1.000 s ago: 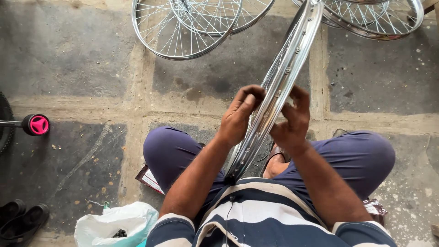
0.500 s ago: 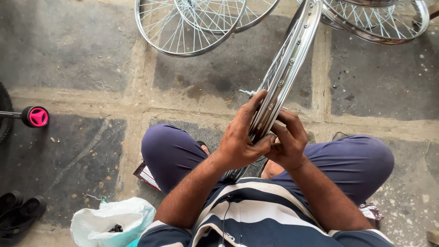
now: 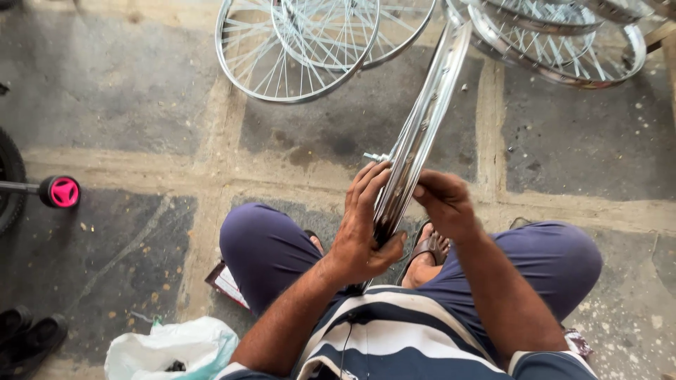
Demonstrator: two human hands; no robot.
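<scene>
Head view | left hand (image 3: pixel 362 232) clasped around bicycle wheel rim (image 3: pixel 422 134), upright between knees | right hand (image 3: pixel 445 204) fingers curled, pressing rim's other side | spoked wheels (image 3: pixel 296 49) on stone floor (image 3: pixel 105 91)

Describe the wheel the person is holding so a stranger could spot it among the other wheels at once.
Start at the seated person's purple-trousered knees on the stone floor. Between them a shiny metal wheel rim rises edge-on toward the top of the picture, gripped by the left hand and right hand. Unlike the spoked wheels lying flat beyond, it stands upright and is the only one being held.
</scene>
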